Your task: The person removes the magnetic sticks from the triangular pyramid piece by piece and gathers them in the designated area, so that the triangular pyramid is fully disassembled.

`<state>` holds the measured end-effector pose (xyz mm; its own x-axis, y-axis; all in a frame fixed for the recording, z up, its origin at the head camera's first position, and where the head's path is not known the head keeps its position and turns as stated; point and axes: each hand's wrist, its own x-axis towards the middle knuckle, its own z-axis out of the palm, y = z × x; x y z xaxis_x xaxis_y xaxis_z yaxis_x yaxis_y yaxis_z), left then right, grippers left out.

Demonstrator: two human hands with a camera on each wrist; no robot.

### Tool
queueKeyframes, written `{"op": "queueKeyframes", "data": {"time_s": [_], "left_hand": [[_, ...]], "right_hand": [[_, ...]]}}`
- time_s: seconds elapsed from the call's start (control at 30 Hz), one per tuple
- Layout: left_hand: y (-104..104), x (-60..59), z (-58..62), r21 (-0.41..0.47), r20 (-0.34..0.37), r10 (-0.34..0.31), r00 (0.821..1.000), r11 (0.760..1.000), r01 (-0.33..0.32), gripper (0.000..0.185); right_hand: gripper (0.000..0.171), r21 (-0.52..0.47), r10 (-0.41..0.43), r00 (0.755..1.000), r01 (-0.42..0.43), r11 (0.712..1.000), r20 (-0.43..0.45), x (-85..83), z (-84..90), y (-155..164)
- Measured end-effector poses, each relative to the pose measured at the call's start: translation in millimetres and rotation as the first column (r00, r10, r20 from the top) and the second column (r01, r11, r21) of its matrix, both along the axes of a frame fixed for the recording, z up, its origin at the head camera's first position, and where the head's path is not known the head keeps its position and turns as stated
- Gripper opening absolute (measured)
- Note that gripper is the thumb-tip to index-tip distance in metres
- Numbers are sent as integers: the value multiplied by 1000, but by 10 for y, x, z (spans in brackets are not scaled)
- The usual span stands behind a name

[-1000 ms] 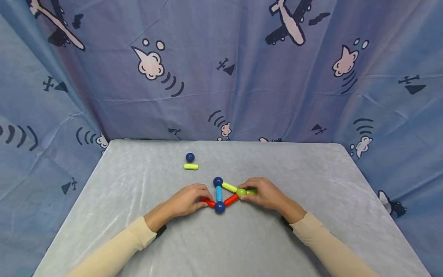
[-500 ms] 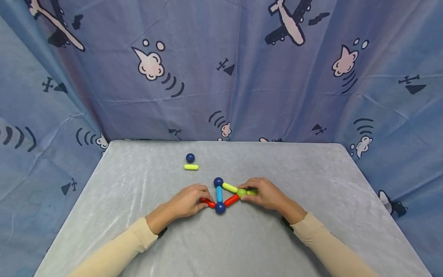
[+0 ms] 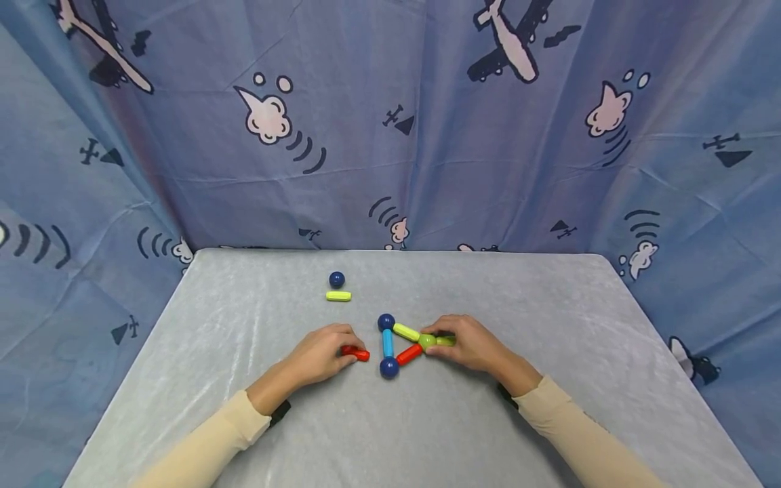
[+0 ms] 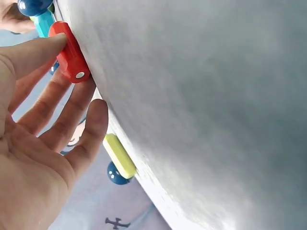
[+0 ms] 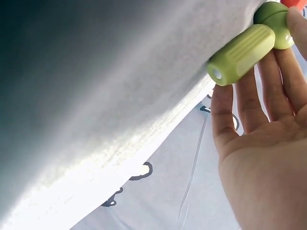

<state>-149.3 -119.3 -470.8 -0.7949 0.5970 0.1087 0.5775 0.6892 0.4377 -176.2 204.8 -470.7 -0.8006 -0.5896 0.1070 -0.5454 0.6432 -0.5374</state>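
Note:
My left hand (image 3: 323,351) pinches a loose red magnetic rod (image 4: 71,55) between thumb and fingers, a short gap left of the joined pieces. Those form a flat triangle: a light blue rod (image 3: 388,344) between two dark blue balls, the near one (image 3: 389,368) and the far one (image 3: 386,322), with a lime rod (image 3: 406,332) and a second red rod (image 3: 409,354) meeting at a green ball (image 3: 427,341). Thumb and fingers of my right hand (image 3: 466,344) hold that green ball. From it another lime rod (image 5: 242,55) sticks out under the palm.
Farther back on the grey cloth-covered table (image 3: 525,291) lie a spare dark blue ball (image 3: 337,279) and a lime rod (image 3: 338,296) side by side. A blue patterned curtain (image 3: 342,135) hangs behind the table and along its sides.
My left hand has pulled its red rod leftward, away from the near blue ball, so a gap now shows there. The right hand and the triangle have stayed in place.

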Motion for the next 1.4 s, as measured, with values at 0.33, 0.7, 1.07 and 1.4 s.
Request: {"op": "queueKeyframes", "data": {"time_s": [0.33,0.7,1.07,1.4], "left_hand": [[-138,-18,-27,45,27,50,998,998,-51,21],[-147,-24,-25,45,37,70,997,996,-72,17],[-162,-111,13,36,61,102,993,994,-105,17],[-272,-332,123,36,51,185,982,982,-186,17]], "right_hand": [[35,8,3,1000,-3,1000,-5,-2,-1,3],[36,12,-4,1000,4,1000,1,8,13,-14],[35,10,-9,1000,9,1000,0,17,8,7],[36,15,-5,1000,5,1000,1,10,10,7]]}}
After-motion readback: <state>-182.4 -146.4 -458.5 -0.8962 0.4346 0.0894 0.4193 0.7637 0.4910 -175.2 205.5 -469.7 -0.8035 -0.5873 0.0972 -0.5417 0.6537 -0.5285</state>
